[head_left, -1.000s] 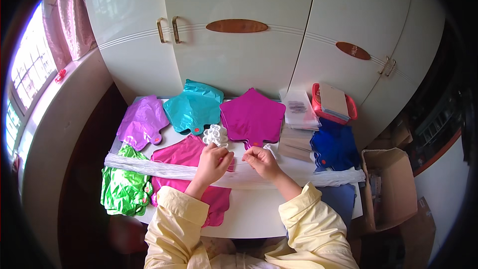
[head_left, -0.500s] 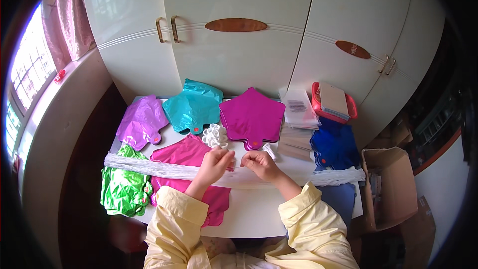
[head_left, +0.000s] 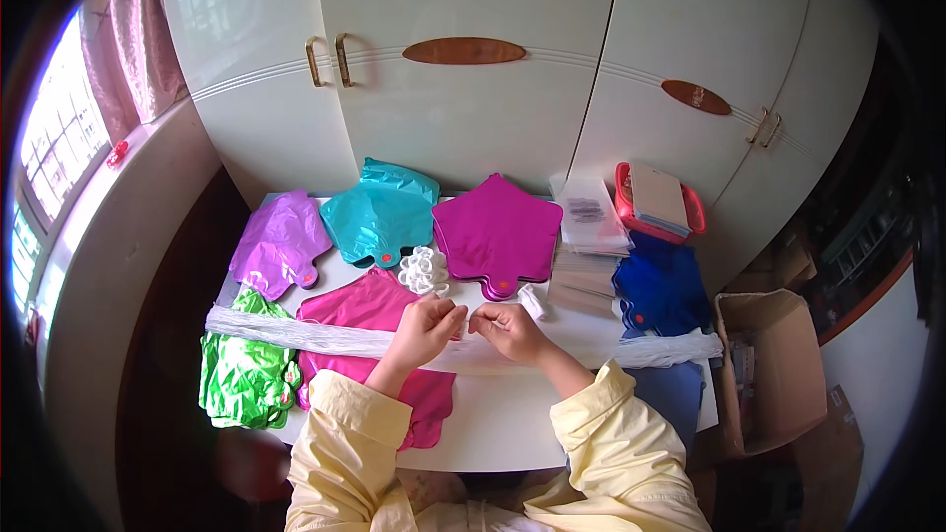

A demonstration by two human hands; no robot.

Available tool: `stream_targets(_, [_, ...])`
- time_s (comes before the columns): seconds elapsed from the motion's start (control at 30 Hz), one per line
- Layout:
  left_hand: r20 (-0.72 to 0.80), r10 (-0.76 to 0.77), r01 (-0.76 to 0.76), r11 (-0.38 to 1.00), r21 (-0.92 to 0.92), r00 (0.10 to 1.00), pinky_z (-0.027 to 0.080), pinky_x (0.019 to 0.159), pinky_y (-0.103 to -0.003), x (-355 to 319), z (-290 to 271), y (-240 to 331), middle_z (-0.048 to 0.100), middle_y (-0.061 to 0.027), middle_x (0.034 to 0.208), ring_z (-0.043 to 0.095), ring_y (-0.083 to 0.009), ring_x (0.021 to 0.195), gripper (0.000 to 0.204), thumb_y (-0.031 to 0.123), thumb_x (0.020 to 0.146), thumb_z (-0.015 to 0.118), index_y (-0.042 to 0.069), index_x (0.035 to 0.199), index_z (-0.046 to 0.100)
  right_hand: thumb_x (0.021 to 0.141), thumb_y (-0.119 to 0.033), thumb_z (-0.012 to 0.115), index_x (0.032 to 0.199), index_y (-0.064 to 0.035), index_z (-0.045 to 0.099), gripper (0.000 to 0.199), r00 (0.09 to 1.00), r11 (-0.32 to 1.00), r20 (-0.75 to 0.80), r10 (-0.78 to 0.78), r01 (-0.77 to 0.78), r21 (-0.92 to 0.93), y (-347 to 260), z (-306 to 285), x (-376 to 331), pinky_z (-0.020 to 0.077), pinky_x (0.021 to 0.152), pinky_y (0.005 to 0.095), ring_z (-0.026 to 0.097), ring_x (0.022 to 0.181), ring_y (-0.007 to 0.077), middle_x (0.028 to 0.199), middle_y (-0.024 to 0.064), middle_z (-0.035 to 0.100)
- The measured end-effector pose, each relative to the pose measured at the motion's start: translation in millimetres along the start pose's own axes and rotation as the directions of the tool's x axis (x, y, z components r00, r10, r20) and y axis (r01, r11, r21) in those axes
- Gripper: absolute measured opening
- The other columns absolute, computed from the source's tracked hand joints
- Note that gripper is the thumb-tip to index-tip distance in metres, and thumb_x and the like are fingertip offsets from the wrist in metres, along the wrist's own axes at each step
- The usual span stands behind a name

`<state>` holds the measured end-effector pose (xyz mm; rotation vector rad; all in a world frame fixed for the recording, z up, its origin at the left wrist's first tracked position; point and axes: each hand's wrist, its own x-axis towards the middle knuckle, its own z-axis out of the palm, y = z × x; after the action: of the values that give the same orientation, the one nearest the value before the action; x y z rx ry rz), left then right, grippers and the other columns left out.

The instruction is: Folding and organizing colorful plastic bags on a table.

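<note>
My left hand (head_left: 426,327) and my right hand (head_left: 507,328) meet at the middle of a white table (head_left: 512,414), fingertips pinched together on a small white piece that is too small to make out. Under both hands lies a long bundle of white strings (head_left: 296,333) stretched across the table. Just beyond my fingers sits a cluster of white plastic rings (head_left: 424,270), and a small white roll (head_left: 533,301) lies right of them. A pink foil balloon (head_left: 367,307) lies flat under my left forearm.
Flat foil balloons lie around: purple (head_left: 278,244), teal (head_left: 381,219), magenta star (head_left: 498,233), green (head_left: 241,369), blue (head_left: 662,288). Clear bags (head_left: 589,213) and a red basket (head_left: 658,201) sit at the back right. White cupboards (head_left: 463,89) stand behind; a cardboard box (head_left: 769,365) stands right.
Both hands have stayed close together above the strings, with only small finger movements. Nothing else on the table has moved.
</note>
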<state>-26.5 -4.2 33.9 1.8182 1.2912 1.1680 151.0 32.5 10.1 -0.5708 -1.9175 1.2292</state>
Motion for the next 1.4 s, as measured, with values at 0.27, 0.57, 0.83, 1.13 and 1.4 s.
stream_targets(0.27, [0.111,-0.182,0.177,0.403,-0.898,0.977,0.041,0.072,-0.027,3,-4,20,0.063,-0.0059,0.083,0.052,-0.0121,0.072,0.024,0.018,0.092,0.048,-0.003,0.088,0.058,0.092,-0.019,0.053,0.086,-0.0022,0.062,0.02,0.977,0.981,0.092,0.19,-0.185,-0.06,5,0,-1,0.0416,0.059,0.0228,0.052,0.063,0.0071,0.066,0.0007,0.057])
stream_targets(0.57, [0.161,-0.265,0.309,0.795,-0.522,0.951,0.043,0.058,-0.031,-3,-5,-1,0.059,-0.0002,0.066,0.051,-0.0111,0.065,0.029,0.018,0.089,0.055,-0.002,0.069,0.057,0.09,-0.018,0.053,0.081,-0.0002,0.061,0.022,0.997,0.995,0.042,0.065,-0.062,-0.079,-6,0,1,0.0417,0.057,0.0256,0.053,0.06,0.0091,0.064,0.0036,0.058])
stream_targets(0.83, [-0.008,-0.038,0.035,0.967,-0.252,0.999,0.042,0.062,-0.029,2,5,7,0.063,-0.0047,0.077,0.049,-0.0116,0.065,0.026,0.017,0.091,0.049,-0.005,0.085,0.061,0.092,-0.019,0.05,0.081,-0.0024,0.06,0.022,0.987,0.994,0.118,0.111,-0.112,0.004,0,-3,-3,0.04,0.057,0.0234,0.05,0.061,0.0071,0.064,0.0004,0.055])
stream_targets(1.13, [0.12,-0.267,0.226,0.412,-0.883,0.956,0.038,0.061,-0.024,2,0,21,0.062,-0.0041,0.076,0.049,-0.0087,0.068,0.024,0.015,0.09,0.049,0.0,0.075,0.061,0.093,-0.021,0.05,0.082,-0.003,0.06,0.023,0.985,0.989,0.101,0.141,-0.137,-0.045,1,-2,-3,0.0401,0.055,0.0239,0.051,0.06,0.0073,0.063,0.001,0.055])
stream_targets(1.4, [0.044,-0.165,0.171,0.965,-0.201,0.985,0.043,0.055,-0.032,-1,1,-3,0.06,-0.0005,0.064,0.051,-0.0116,0.066,0.024,0.014,0.087,0.056,-0.002,0.071,0.062,0.09,-0.015,0.054,0.083,-0.0022,0.061,0.016,0.999,0.98,0.04,-0.032,0.039,-0.194,2,-2,-1,0.0419,0.054,0.0266,0.053,0.057,0.012,0.065,0.0052,0.058])
